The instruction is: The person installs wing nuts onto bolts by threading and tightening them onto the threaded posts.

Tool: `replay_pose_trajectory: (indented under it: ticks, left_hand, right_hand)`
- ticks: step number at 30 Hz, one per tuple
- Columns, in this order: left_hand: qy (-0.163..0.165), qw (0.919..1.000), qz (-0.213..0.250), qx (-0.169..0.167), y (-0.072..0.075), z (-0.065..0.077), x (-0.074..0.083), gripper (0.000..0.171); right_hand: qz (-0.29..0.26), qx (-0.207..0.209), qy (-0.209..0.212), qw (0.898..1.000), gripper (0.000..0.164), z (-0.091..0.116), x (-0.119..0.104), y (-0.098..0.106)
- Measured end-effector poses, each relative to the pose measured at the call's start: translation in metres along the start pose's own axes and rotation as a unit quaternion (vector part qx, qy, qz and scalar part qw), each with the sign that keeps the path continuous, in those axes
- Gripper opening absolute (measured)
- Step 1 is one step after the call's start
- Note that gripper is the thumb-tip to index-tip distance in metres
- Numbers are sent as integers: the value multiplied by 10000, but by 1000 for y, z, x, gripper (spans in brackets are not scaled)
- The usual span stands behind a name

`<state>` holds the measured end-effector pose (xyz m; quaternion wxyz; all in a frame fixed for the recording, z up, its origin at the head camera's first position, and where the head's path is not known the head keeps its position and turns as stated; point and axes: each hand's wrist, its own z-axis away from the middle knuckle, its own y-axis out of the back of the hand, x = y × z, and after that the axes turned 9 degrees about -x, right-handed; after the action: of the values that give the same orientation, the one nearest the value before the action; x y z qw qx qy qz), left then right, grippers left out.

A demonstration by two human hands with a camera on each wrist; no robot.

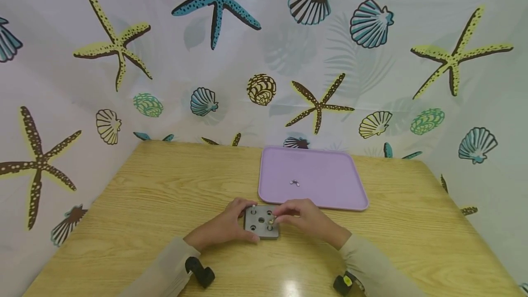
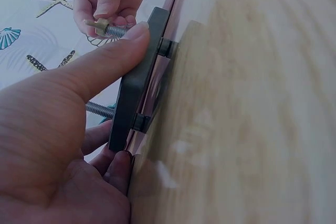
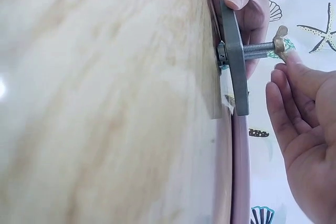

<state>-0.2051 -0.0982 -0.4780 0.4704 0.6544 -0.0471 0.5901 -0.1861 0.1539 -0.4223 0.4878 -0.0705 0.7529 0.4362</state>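
Observation:
A square grey metal plate (image 1: 261, 233) with several holes lies on the table. One bolt (image 1: 253, 210) stands up at its far left, another threaded bolt (image 3: 255, 51) at its near right. The bolt heads show under the plate in the left wrist view. My left hand (image 1: 224, 224) grips the plate's left side, thumb at the near edge and fingers at the far edge. With thumb and fingertip, my right hand (image 1: 307, 219) pinches a brass wing nut (image 3: 280, 41) at the top of the near right bolt, well above the plate.
Behind the plate, a purple tray (image 1: 326, 173) holds a silver wing nut (image 1: 294, 183). The wooden table (image 1: 194, 173) is backed by a white curtain (image 1: 173, 63) printed with starfish and shells. Each wrist wears a black camera mount (image 1: 200, 272).

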Motion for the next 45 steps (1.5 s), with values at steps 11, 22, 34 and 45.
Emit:
replay_pose_trajectory:
  ticks: [11, 22, 34, 45]
  left_hand:
    - [8, 9999, 99, 25, 0, 1, 2, 88]
    - [45, 10000, 23, 9, 0, 1, 1, 91]
    - [-107, 9999, 11, 3, 0, 0, -2, 91]
    - [-113, 9999, 1, 5, 1, 1, -1, 93]
  right_hand:
    - [-237, -13, -14, 9997, 9, 8, 5, -1]
    - [-37, -23, 175, 9998, 7, 5, -6, -5]
    - [122, 282, 166, 9994, 40, -1, 24, -17]
    - [256, 343, -43, 9991, 33, 1, 21, -17]
